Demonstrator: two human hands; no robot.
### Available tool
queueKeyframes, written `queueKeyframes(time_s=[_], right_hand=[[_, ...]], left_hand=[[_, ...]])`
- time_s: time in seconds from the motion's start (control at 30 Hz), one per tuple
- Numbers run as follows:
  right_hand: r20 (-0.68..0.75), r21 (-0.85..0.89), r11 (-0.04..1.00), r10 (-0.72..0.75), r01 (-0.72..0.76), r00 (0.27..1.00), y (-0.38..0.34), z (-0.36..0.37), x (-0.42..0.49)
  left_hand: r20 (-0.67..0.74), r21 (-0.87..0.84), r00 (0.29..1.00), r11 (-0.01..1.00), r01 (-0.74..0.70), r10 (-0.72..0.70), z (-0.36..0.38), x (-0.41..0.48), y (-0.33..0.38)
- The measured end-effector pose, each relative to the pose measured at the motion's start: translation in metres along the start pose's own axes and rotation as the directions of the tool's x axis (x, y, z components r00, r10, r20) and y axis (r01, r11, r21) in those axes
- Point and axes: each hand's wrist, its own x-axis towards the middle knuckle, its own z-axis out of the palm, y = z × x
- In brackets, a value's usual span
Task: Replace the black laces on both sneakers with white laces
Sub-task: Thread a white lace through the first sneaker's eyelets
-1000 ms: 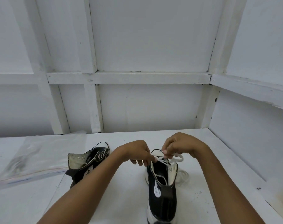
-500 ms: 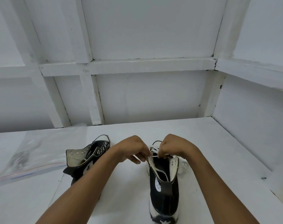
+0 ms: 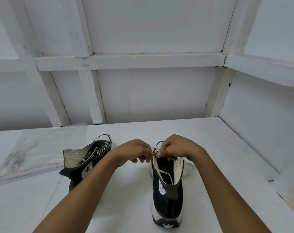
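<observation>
Two bare forearms, no sleeves; left hand [image 3: 134, 153], right hand [image 3: 178, 147] ungloved.

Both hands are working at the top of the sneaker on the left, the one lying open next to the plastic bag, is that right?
Not quite. In the head view both hands, left hand and right hand, work at the top of the right sneaker; the left sneaker beside the plastic bag lies untouched.

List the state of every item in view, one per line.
Left black high-top sneaker: lying tilted, opened wide, eyelets unlaced.
Right black high-top sneaker: upright, heel toward the camera, being laced.
White lace: loose beside the right sneaker, pinched up top.
Clear zip plastic bag: lying flat.
Left hand: pinching.
Right hand: pinching.
</observation>
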Motion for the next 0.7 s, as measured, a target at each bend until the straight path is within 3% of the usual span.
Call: queueKeyframes(time_s=[0.17, 0.27, 0.37, 0.43, 0.5, 0.6, 0.7], right_hand=[[-0.074, 0.027, 0.999, -0.018, 0.02, 0.997, 0.004, -0.007, 0.003], [-0.138, -0.023, 1.0, -0.021, 0.018, 0.99, 0.002, -0.01, 0.007], [-0.18, -0.035, 0.999, -0.027, 0.021, 0.983, -0.001, -0.013, 0.007], [-0.196, -0.041, 0.999, -0.03, 0.022, 0.98, -0.001, -0.016, 0.008], [-0.214, -0.024, 0.999, -0.027, 0.022, 0.976, -0.001, -0.02, 0.008], [-0.253, -0.013, 1.0, -0.014, 0.01, 0.967, 0.0, -0.024, 0.009], [-0.285, -0.09, 0.996, -0.013, -0.014, 0.958, 0.005, -0.027, 0.015]], left_hand=[[-0.324, -0.155, 0.944, 0.988, 0.017, -0.067, -0.021, -0.009, 0.012], [-0.367, -0.323, 0.928, 0.945, -0.058, -0.069, -0.024, -0.012, 0.019], [-0.306, -0.673, 0.947, 0.725, -0.145, -0.095, -0.022, -0.007, 0.018], [-0.298, -0.774, 0.946, 0.611, -0.164, -0.124, -0.02, 0.0, 0.013], [-0.303, -0.663, 0.943, 0.741, -0.105, -0.137, -0.015, 0.007, 0.007], [-0.182, -0.209, 0.98, 0.977, 0.038, -0.077, -0.008, 0.011, -0.001], [-0.024, 0.12, 0.998, 0.991, 0.067, -0.064, -0.005, 0.005, 0.001]])
